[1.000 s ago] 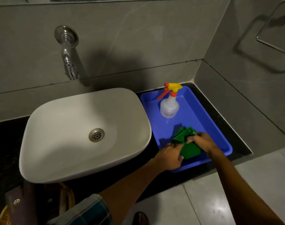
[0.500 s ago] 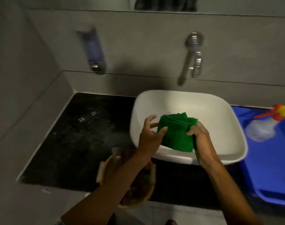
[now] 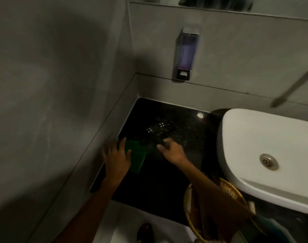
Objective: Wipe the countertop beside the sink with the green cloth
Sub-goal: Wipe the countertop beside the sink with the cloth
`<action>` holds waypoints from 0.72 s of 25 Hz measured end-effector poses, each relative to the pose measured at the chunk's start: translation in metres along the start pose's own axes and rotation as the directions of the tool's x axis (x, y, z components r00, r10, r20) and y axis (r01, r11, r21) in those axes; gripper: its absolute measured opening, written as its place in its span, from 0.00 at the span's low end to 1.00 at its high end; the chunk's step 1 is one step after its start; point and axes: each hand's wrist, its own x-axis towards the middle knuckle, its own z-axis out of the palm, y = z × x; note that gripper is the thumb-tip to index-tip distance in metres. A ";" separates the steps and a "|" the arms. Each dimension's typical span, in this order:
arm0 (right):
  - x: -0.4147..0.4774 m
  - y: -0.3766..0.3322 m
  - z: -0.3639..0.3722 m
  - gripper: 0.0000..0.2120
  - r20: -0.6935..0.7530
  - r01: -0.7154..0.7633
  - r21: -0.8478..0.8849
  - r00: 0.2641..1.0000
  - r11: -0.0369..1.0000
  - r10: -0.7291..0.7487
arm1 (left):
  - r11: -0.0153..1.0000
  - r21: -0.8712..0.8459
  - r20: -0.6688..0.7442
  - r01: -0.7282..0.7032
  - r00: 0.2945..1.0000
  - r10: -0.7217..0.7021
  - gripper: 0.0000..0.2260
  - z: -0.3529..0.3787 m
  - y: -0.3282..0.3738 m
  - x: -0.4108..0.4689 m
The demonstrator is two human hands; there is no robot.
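Note:
The folded green cloth (image 3: 136, 157) lies flat on the black countertop (image 3: 160, 174) to the left of the white sink (image 3: 265, 155), close to the left wall. My left hand (image 3: 115, 156) rests on the cloth's left side, fingers spread over it, pressing it to the stone. My right hand (image 3: 172, 149) hovers a little to the right of the cloth, fingers loosely curled and holding nothing. Water droplets (image 3: 158, 128) glint on the counter beyond the hands.
Grey tiled walls close the counter on the left and at the back. A soap dispenser (image 3: 185, 55) hangs on the back wall. A wicker basket (image 3: 211, 213) sits at the counter's front edge below the sink, under my right forearm. The tap (image 3: 296, 85) shows at the right.
The view has swung left from the sink. Both hands carried the cloth from above the basin to the left counter; my right hand has let go and my left now holds it down.

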 end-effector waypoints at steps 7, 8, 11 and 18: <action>0.078 0.068 -0.028 0.32 -0.436 -0.332 -0.406 0.889 0.851 0.139 | 0.959 0.203 0.257 -0.199 0.956 0.144 0.36 0.072 -0.016 -0.004; 0.088 0.074 -0.026 0.33 -0.465 -0.361 -0.419 0.873 0.833 0.145 | 0.965 0.188 0.202 -0.183 0.969 0.144 0.34 0.078 -0.019 -0.001; 0.107 0.090 -0.014 0.32 -0.616 -0.403 -0.466 0.787 0.788 0.037 | 0.981 0.171 0.101 -0.085 0.992 0.069 0.31 0.094 -0.016 0.035; 0.107 0.097 -0.009 0.29 -0.698 -0.398 -0.478 0.714 0.783 -0.063 | 0.939 0.162 0.159 -0.302 0.947 0.278 0.29 0.124 0.066 0.117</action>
